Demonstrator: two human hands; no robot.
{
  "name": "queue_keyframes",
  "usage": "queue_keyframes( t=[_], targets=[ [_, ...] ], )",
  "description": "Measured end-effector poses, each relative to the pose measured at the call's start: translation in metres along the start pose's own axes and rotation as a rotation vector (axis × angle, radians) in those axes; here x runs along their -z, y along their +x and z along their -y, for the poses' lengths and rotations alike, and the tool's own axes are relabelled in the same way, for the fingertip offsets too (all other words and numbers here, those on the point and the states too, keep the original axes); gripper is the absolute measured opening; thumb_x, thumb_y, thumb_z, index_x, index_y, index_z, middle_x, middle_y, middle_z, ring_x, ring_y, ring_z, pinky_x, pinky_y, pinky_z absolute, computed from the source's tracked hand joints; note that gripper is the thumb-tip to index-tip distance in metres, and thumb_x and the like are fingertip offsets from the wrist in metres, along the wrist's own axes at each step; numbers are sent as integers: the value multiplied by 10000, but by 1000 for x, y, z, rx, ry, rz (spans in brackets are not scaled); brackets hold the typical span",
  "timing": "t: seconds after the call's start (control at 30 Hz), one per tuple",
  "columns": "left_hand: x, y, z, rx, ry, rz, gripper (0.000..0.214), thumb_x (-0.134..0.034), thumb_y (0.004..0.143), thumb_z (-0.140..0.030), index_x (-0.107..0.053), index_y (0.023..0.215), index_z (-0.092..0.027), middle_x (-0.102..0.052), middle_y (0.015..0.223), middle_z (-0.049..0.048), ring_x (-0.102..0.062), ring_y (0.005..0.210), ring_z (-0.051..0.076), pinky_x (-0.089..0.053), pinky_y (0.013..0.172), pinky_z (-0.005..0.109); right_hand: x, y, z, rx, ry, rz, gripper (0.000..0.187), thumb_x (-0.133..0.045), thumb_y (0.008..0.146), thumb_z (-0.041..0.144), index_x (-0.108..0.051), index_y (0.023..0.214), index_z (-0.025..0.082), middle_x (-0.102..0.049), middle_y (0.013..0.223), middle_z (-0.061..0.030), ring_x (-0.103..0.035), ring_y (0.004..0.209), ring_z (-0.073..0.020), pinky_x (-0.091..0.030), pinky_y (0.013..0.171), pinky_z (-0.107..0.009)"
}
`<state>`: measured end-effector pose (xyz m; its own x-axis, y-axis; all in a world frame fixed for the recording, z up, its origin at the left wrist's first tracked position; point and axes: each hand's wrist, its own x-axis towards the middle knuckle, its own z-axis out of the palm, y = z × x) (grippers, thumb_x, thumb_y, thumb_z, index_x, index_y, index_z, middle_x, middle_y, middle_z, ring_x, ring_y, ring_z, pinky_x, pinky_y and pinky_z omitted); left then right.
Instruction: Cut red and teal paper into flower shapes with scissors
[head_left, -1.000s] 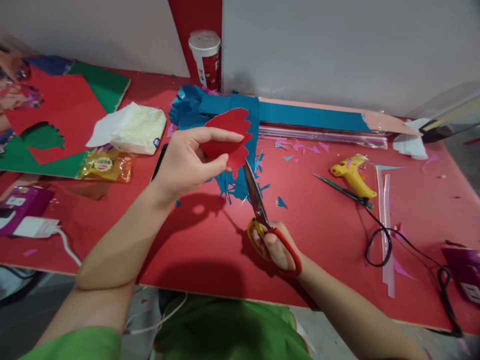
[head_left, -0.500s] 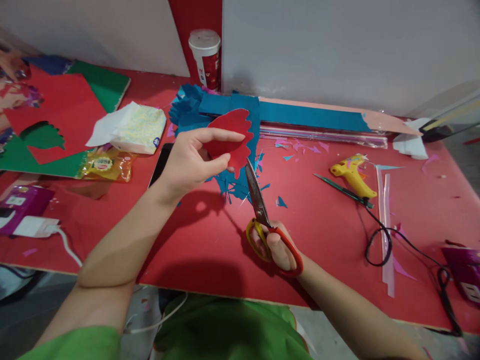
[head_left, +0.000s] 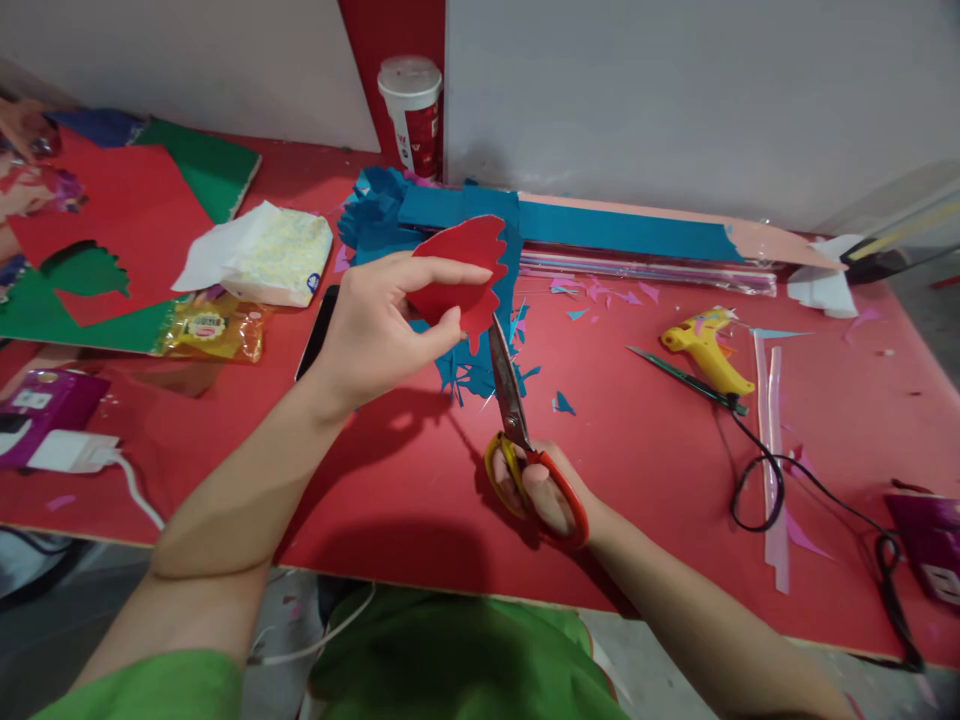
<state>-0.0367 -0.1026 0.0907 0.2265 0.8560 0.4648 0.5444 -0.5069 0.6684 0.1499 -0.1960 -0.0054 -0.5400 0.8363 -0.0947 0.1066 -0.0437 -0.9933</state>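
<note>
Head view, clock read around the red paper piece (head_left: 476, 240): piece is held up above the red table (head_left: 645, 480), near mid-frame, scalloped edge facing 3 o'clock. Left hand (head_left: 360, 330) at 8 o'clock, half-curled, thumb and index apart at the tips, holding the piece from its smooth side; remaining fingers mostly hidden. Right hand (head_left: 553, 485) at 5 o'clock, fingers curled through the handles of the scissors (head_left: 510, 390). Blades look nearly closed, pointing to 11-12 o'clock, tip right by the scalloped edge; can't tell if touching. Blue scraps (head_left: 480, 380) on table behind the scissors, 6 o'clock. Long blue strip (head_left: 630, 238) at 2-3. Yellow glue gun (head_left: 709, 355) at 3-4, dark slim tool (head_left: 679, 378) alongside. Lidded cup (head_left: 411, 120) at 11. Tissue pack (head_left: 285, 255) at 9. Red sheet (head_left: 150, 195) with a cut-out hole, 9-10, lying on green board (head_left: 210, 165).
</note>
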Motion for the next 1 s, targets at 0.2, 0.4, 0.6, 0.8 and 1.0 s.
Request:
queue_keyframes(
  t=[0.2,0.4,0.6,0.8,1.0],
  targets=[
    [-3,0,-3,163,-92,42,316,-555,708,-131,-667,989,-220,-686,928,-10,-536,452,44,-377,373,169,-3,-4,-2,-20,166,-21,651,-213,688,804,-399,615,184,-374,502,31,-346,405,-82,-277,373,-223],
    [-2,0,-1,86,3,19,313,-562,705,-146,-672,983,-237,-686,948,-6,-636,712,122,-489,533,182,-5,-6,-1,-15,243,-39,683,-295,701,784,-514,750,139,-413,586,19,-367,415,-63,-282,374,-201],
    [2,-1,-1,73,61,5,320,-554,714,-141,-670,990,-255,-691,949,-1,-637,758,128,-505,577,187,-4,-7,-1,-37,281,-40,739,-312,655,812,-544,827,131,-447,642,-2,-399,447,-72,-306,371,-196],
    [3,1,-2,66,59,6,320,-557,700,-133,-679,975,-241,-694,926,-1,-637,774,133,-525,621,200,-2,-7,-2,-42,213,-59,739,-294,661,815,-550,794,134,-452,635,-5,-396,443,-74,-317,369,-200],
    [5,2,-5,79,52,36,323,-550,693,-126,-679,970,-230,-695,927,5,-635,719,122,-497,521,174,0,-5,-1,-36,72,-90,734,-255,680,810,-539,764,139,-414,569,13,-386,431,-82,-317,375,-205]
  ],
)
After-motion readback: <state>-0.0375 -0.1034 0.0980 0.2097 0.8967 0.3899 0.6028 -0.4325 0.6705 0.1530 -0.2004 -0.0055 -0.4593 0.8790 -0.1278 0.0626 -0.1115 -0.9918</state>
